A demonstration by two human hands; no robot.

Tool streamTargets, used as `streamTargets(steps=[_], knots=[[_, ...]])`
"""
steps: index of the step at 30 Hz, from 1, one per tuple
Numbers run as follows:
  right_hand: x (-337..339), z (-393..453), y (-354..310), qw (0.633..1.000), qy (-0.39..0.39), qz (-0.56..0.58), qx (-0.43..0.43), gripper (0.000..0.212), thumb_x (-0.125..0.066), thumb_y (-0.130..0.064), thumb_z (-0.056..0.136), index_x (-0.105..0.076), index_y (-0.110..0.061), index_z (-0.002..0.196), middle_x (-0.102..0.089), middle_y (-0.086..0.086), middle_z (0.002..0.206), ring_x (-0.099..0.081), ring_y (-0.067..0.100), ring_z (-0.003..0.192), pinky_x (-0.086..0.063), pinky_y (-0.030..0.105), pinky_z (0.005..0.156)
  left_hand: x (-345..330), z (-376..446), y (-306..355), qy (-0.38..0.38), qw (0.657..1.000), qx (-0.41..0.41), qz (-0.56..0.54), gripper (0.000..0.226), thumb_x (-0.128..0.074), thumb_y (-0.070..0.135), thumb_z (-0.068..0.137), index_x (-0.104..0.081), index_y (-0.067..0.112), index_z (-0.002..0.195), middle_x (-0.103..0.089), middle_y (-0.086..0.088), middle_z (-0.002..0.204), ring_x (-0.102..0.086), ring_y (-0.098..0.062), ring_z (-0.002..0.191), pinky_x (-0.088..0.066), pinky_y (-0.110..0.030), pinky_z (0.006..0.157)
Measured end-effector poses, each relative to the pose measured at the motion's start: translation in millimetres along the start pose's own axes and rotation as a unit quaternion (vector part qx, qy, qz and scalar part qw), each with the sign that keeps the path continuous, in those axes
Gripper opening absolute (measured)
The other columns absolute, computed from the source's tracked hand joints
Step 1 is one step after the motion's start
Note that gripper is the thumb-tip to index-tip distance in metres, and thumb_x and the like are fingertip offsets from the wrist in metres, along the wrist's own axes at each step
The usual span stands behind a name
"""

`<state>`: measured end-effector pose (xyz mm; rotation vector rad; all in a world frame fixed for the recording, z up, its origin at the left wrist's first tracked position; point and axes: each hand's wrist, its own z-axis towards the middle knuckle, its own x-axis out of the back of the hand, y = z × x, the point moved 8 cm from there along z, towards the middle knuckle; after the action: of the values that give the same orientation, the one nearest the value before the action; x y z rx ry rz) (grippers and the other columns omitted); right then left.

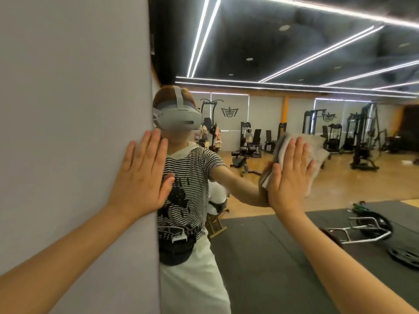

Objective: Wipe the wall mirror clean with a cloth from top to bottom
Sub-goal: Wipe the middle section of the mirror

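Note:
The wall mirror (294, 64) fills the right two thirds of the view and starts at the edge of a plain grey wall (68, 87). My right hand (289, 175) lies flat with fingers spread, pressing a folded grey-white cloth (317, 150) against the glass at about mid height. The cloth shows above and to the right of the fingers. My left hand (140, 175) rests flat and open on the grey wall, right at the mirror's left edge, with nothing in it.
The mirror reflects a person in a headset and striped shirt (188, 177), a gym with weight machines (362, 137), a wooden floor, black mats (272, 257), and a barbell with plates (367, 230). A wooden stool (215, 225) stands behind the reflected person.

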<state>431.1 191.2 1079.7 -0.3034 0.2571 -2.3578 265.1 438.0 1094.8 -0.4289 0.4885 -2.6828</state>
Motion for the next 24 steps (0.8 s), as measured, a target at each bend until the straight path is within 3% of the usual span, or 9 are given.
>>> streamTargets(steps=[4,6,9,11,13,15,18,20,24], knots=[[-16,-30,-90,0.997,-0.014,-0.006,0.073,0.057,-0.007,-0.04,0.103,-0.008,-0.01,0.152,-0.018,0.011,0.159,-0.001,0.018,0.148,0.008,0.039,0.118,1,1,0,-0.002,1.0,-0.007,-0.002,0.074,-0.033,0.041,0.093,-0.014,-0.004,0.148,-0.016,-0.024,0.156,-0.008,-0.031,0.147,0.001,-0.044,0.12],[-24,-43,-120,0.995,-0.022,-0.003,0.098,0.057,-0.013,-0.038,0.102,-0.012,-0.011,0.152,-0.018,0.008,0.159,0.005,0.015,0.149,0.006,0.043,0.118,2,1,1,-0.003,1.0,-0.008,0.003,0.073,-0.033,0.04,0.093,-0.016,-0.003,0.148,-0.017,-0.024,0.156,-0.011,-0.033,0.146,-0.002,-0.045,0.119],[-23,-43,-117,0.991,-0.039,-0.002,0.128,0.061,-0.026,-0.034,0.099,-0.01,-0.015,0.155,-0.013,0.005,0.16,0.006,0.015,0.149,0.003,0.043,0.119,4,4,0,-0.009,1.0,-0.019,-0.009,0.073,-0.034,0.041,0.092,-0.015,0.0,0.149,-0.016,-0.021,0.156,-0.008,-0.03,0.147,-0.004,-0.045,0.119],[-21,-42,-109,0.977,-0.056,-0.013,0.204,0.058,-0.018,-0.036,0.103,-0.001,-0.019,0.156,0.002,0.001,0.163,0.004,0.016,0.15,0.006,0.041,0.12,8,1,-9,-0.017,0.999,-0.044,-0.014,0.074,-0.034,0.041,0.091,-0.014,0.003,0.151,-0.014,-0.019,0.159,-0.002,-0.026,0.149,-0.007,-0.044,0.119],[-20,-40,-102,0.964,-0.063,-0.021,0.258,0.056,-0.012,-0.038,0.104,-0.001,-0.021,0.156,0.005,-0.003,0.163,0.001,0.016,0.15,0.002,0.042,0.119,12,-10,-31,-0.013,0.999,-0.042,0.001,0.074,-0.034,0.04,0.09,-0.014,0.005,0.152,-0.009,-0.016,0.161,0.004,-0.024,0.149,-0.007,-0.046,0.118],[-18,-35,-100,0.975,-0.039,-0.008,0.217,0.055,-0.014,-0.037,0.104,-0.004,-0.022,0.156,-0.005,0.0,0.163,-0.002,0.015,0.15,-0.001,0.042,0.119,15,-24,-55,0.004,1.0,-0.008,0.016,0.07,-0.03,0.04,0.093,-0.015,0.005,0.151,0.0,-0.014,0.162,0.005,-0.026,0.15,-0.004,-0.047,0.119],[-16,-23,-103,0.998,0.034,0.052,-0.01,0.058,-0.024,-0.031,0.099,-0.009,-0.013,0.152,-0.016,0.007,0.158,-0.006,0.018,0.148,0.001,0.037,0.117,11,-36,-63,0.013,0.999,0.0,0.032,0.07,-0.032,0.04,0.092,-0.021,0.001,0.149,-0.014,-0.018,0.158,0.003,-0.025,0.15,-0.006,-0.048,0.118],[-18,-21,-123,0.991,0.059,0.079,-0.093,0.059,-0.025,-0.03,0.097,-0.01,-0.008,0.15,-0.016,0.01,0.158,-0.01,0.023,0.145,0.002,0.037,0.116,10,-34,-61,0.015,0.999,-0.005,0.036,0.071,-0.035,0.04,0.089,-0.021,0.002,0.149,-0.019,-0.019,0.155,0.002,-0.025,0.15,-0.006,-0.048,0.118],[-32,-34,-205,0.998,0.019,0.055,0.038,0.061,-0.026,-0.031,0.097,-0.011,-0.009,0.152,-0.013,0.007,0.16,-0.009,0.023,0.147,0.008,0.04,0.117,9,-35,-62,0.015,0.999,-0.008,0.029,0.071,-0.036,0.039,0.09,-0.023,0.001,0.148,-0.019,-0.019,0.154,-0.011,-0.03,0.145,-0.004,-0.046,0.118]])
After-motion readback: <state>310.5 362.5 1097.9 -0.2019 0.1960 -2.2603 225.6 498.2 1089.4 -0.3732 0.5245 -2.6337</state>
